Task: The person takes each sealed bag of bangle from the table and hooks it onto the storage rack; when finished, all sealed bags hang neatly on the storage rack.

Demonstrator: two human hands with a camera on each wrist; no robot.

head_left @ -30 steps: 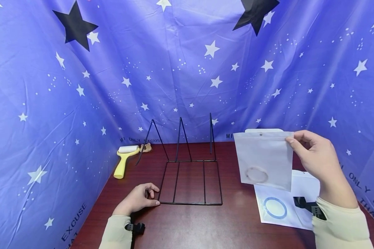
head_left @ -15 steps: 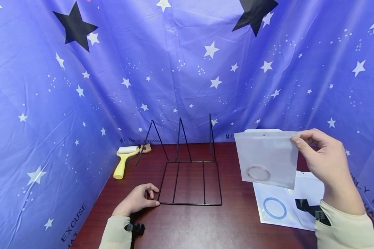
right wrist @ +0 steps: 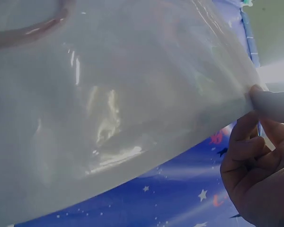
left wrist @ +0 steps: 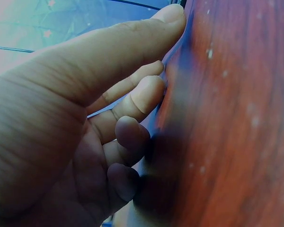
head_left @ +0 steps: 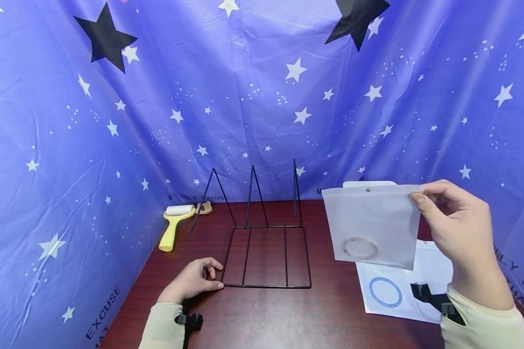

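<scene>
My right hand [head_left: 458,223] pinches the top right corner of a flat translucent bag [head_left: 380,218], which hangs upright above the table. Through its film shows a pale reddish ring [head_left: 360,247], also partly visible as a ring [right wrist: 38,34] in the right wrist view. At the front left corner of a black wire rack [head_left: 266,287] is my left hand [head_left: 191,280]. Its thumb tip touches the corner, and its other fingers bend loosely beside the left wire. In the left wrist view the fingertips [left wrist: 128,132] lie close to the tabletop.
Below the raised bag, a white bag [head_left: 412,300] with a blue ring [head_left: 385,292] lies on the dark red table [head_left: 270,320]. Behind it, a white rounded edge [head_left: 369,183] sticks up. A yellow-handled roller [head_left: 170,232] and a small brown bear-shaped item [head_left: 204,208] lie back left.
Over the second, the raised bag and my right hand have shifted slightly right, the bag then swinging a little back left. My left hand and the rack have stayed put.
</scene>
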